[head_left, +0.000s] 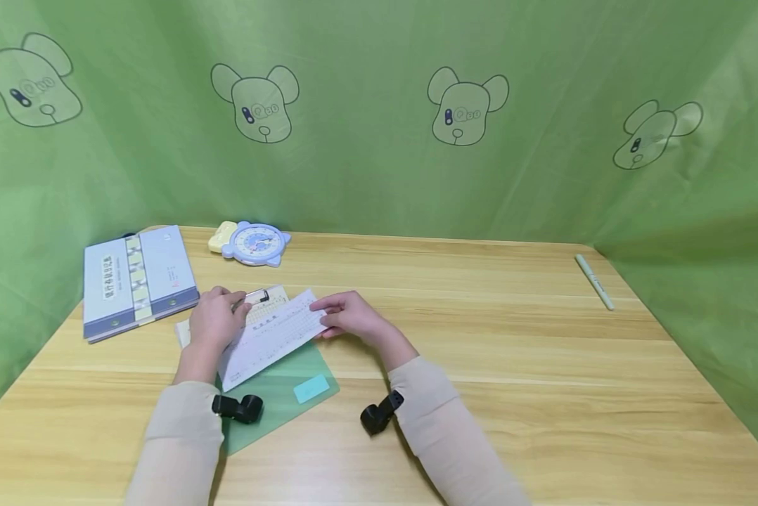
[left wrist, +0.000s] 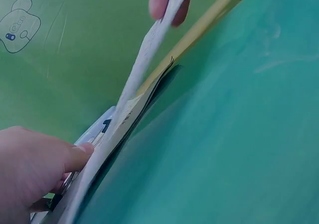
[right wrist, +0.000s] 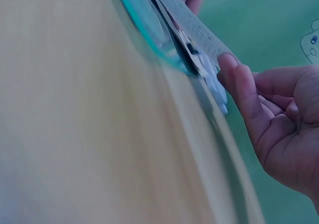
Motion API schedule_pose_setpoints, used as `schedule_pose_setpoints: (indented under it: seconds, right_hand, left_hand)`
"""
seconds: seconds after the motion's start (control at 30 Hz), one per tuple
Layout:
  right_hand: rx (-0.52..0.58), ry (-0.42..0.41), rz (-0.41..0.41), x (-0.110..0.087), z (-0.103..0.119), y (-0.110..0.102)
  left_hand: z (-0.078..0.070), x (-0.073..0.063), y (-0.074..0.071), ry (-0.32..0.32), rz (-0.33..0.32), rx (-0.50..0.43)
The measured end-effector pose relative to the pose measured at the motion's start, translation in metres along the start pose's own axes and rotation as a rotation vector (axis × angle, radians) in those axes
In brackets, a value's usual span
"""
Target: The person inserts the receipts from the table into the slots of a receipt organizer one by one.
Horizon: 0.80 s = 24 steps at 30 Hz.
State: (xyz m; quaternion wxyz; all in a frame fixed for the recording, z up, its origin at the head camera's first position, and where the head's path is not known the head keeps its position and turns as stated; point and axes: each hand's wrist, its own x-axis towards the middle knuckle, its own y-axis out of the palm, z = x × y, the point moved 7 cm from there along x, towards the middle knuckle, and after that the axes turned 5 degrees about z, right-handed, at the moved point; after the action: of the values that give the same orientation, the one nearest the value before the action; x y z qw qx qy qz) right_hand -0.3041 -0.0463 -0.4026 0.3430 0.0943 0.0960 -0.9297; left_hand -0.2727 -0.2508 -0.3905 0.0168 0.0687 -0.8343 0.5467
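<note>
My right hand pinches the right end of a white printed sheet between thumb and fingers. The right wrist view shows those fingertips at the sheet's edge. My left hand grips the metal clip at the top of the papers, its thumb on the clip in the left wrist view. A cream printed sheet lies under the white one, which slants up toward my right hand. Below them lies a green file folder with a teal label, partly hidden by the papers and my left arm.
A thick blue and white binder lies at the left edge of the table. At the back is a blue toy-like clock with a yellow part beside it. A pale green pen lies far right. Green cloth surrounds the table.
</note>
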Motion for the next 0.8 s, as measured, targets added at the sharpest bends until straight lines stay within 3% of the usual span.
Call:
schedule_pose_setpoints:
  seconds: [0.33,0.8]
  right_hand:
    - [0.153,0.060,0.001,0.019,-0.009,0.027]
    - [0.161,0.130,-0.015,0.030,-0.010,0.033]
  left_hand:
    - [-0.002,0.000,-0.001,0.071,-0.072,0.024]
    - [0.001,0.000,0.001,0.071,-0.078,-0.017]
